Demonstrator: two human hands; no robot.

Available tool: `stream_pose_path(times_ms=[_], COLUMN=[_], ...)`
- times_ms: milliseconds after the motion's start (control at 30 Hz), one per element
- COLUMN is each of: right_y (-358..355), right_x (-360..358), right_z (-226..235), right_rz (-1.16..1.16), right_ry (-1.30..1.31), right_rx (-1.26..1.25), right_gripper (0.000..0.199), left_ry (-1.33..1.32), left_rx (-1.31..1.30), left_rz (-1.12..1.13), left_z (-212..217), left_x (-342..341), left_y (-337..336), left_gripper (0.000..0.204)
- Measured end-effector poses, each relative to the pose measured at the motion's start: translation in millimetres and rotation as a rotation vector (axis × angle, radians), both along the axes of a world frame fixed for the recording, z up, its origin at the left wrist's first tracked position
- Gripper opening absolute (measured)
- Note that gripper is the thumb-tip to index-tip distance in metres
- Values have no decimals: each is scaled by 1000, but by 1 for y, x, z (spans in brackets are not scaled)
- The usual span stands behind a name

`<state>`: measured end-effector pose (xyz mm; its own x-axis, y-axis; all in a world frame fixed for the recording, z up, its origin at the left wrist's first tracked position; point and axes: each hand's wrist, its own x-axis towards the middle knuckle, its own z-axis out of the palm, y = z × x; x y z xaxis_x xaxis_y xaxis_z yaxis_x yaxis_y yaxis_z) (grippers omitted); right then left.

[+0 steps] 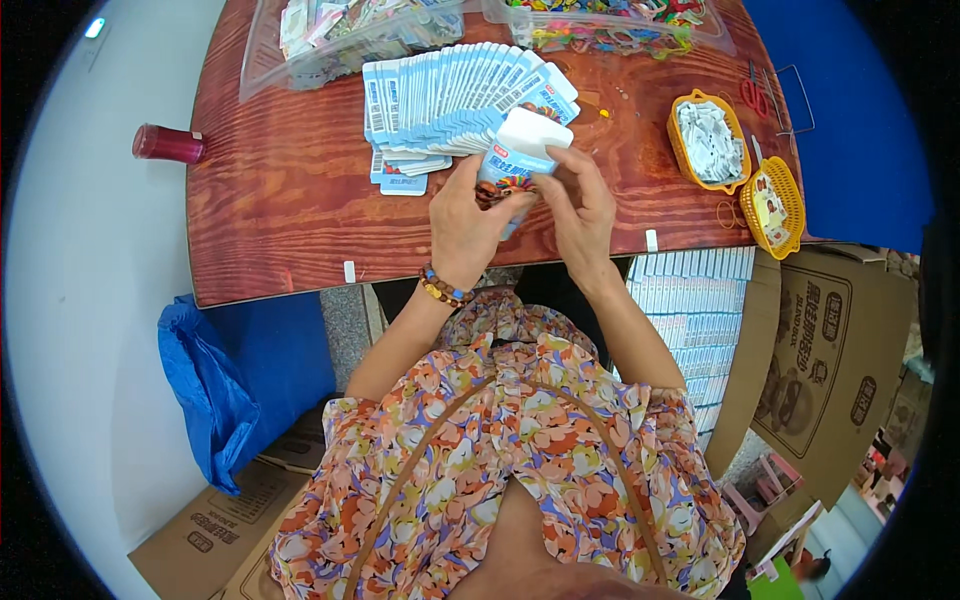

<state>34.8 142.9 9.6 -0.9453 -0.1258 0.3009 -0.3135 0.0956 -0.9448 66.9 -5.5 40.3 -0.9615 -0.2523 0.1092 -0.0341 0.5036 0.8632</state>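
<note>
A small blue-and-white carton [512, 157] with a white top flap and a colourful picture is held between both my hands, just above the table's near part. My left hand [468, 220], with beaded bracelets at the wrist, grips its lower left side. At its right edge, the thumb and fingers of my right hand [583, 212] close on the carton near the flap. Just beyond lies a fanned, overlapping row of flat cartons [435, 100] of the same kind. A few more cartons [404, 184] lie under the row's left end. The inside of the held carton is hidden.
On the reddish wooden table [290, 220] stand two clear plastic bins [262, 65] at the back. To the right are a yellow basket of white packets [680, 150], another yellow basket [795, 200] and red-handled scissors [754, 98]. A dark red jar [170, 144] lies at the left edge.
</note>
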Motion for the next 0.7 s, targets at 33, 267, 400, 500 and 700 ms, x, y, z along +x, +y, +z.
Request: stream_pose_path(times_ms=[33, 267, 400, 500, 700], right_y=[2, 20, 23, 26, 30], right_x=[-2, -19, -24, -26, -28], right_z=[0, 18, 23, 26, 26], right_rz=[-5, 250, 364, 394, 347], right_ry=[-2, -127, -99, -76, 65], right_rx=[-2, -142, -162, -135, 125], right_gripper=[32, 24, 21, 20, 16], left_ry=[-53, -15, 25, 108, -117], left_rx=[52, 402, 406, 386, 598], left_rz=[2, -136, -183, -226, -414], left_z=[2, -5, 10, 9, 10], left_x=[0, 8, 16, 16, 9], left_y=[-1, -20, -18, -20, -31], left_gripper=[48, 41, 67, 59, 48])
